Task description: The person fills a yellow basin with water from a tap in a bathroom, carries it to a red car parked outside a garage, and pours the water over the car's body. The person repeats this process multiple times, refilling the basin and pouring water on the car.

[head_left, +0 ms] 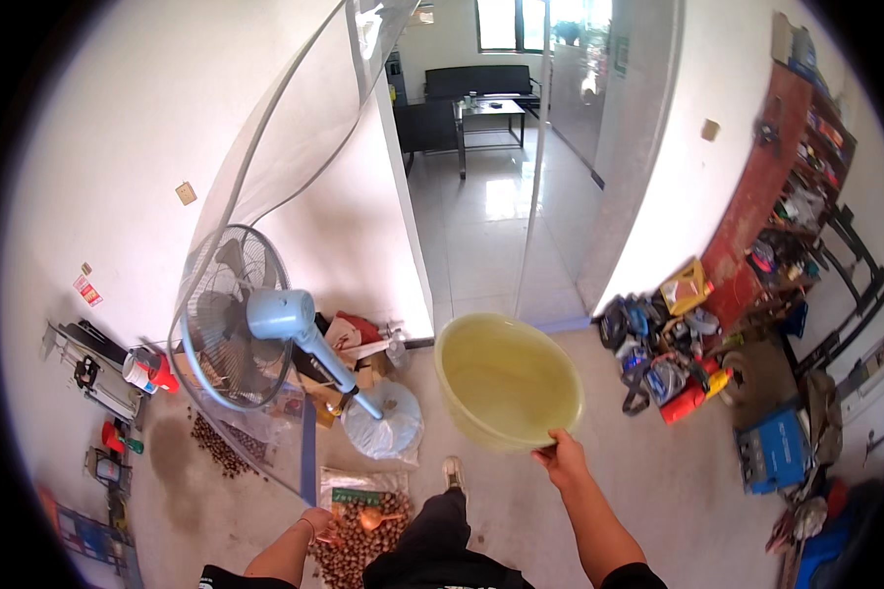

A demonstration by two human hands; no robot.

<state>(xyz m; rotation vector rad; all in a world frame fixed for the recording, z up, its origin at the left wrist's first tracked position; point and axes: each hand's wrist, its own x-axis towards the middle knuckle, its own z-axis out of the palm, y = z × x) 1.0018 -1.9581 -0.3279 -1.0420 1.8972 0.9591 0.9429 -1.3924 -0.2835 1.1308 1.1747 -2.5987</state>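
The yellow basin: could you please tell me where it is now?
In the head view, the basin is near the centre, right of the blue fan, its rim in the right hand.

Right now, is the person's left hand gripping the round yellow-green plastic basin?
No: the right hand holds the basin by its rim, while the left hand is apart from it, near small, round, brown objects.

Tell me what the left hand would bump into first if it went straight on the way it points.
Probably the brown nut-like pieces: the left hand appears to point toward that pile, though one view leaves its height above them unclear.
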